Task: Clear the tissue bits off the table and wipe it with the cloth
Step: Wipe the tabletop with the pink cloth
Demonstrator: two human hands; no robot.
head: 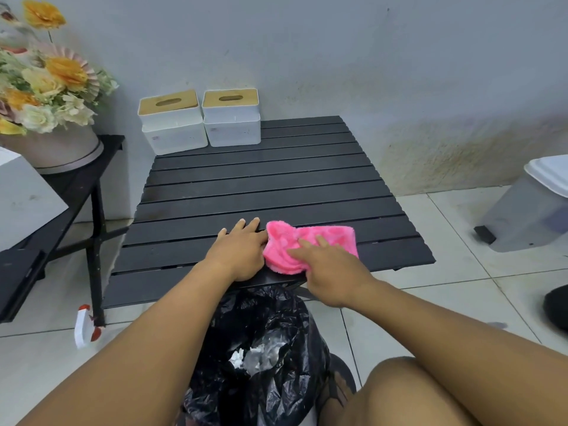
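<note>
A pink fluffy cloth (319,241) lies crumpled near the front edge of the black slatted table (261,182). My right hand (332,269) rests on the cloth's near side with fingers stretched over it. Just left of the cloth, my left hand (239,250) lies flat on the slats, its fingers straight, its thumb side touching the cloth's edge. Below the table's front edge a black bin bag (261,358) stands open with white tissue bits (238,358) inside. No tissue bits show on the table top.
Two white tissue boxes (199,121) with wooden lids stand at the table's back left corner. A flower pot (52,96) sits on a black stand at the left. A grey pedal bin (534,207) is on the tiled floor at the right. A spray bottle (84,325) lies by the stand's leg.
</note>
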